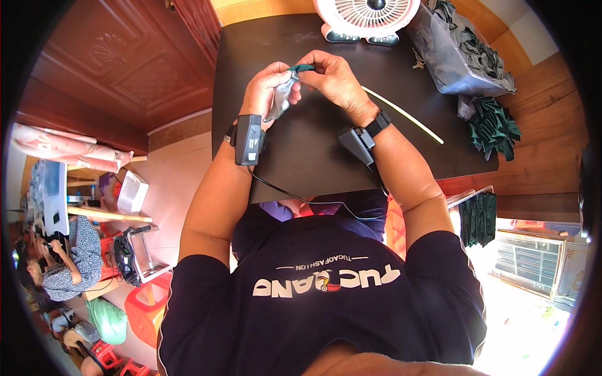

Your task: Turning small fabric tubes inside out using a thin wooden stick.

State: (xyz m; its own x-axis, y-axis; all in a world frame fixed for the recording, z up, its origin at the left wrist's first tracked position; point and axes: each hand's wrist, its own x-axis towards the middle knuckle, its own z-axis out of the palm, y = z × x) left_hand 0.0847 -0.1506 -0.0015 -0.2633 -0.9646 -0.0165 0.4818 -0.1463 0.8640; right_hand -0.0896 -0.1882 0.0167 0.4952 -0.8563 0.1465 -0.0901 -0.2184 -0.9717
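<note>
Above the dark table, both my hands meet around a small piece of fabric [281, 100], silvery grey with a dark green part at its top. My left hand [260, 91] is closed on the grey part, which hangs down along the palm. With fingers pinched, my right hand [337, 83] grips the dark green end. The fingertips of both hands nearly touch, and partly hide the cloth. To the right of my right wrist, a thin pale stick [407, 118] lies slantwise on the table [313, 156].
A pink and white fan [370, 15] stands at the far edge. At the right are a clear plastic bin [436, 59] of grey fabric pieces and a bundle of dark green fabric [492, 128]. A cable [282, 191] runs from my left wrist device. Another person [75, 266] sits at left.
</note>
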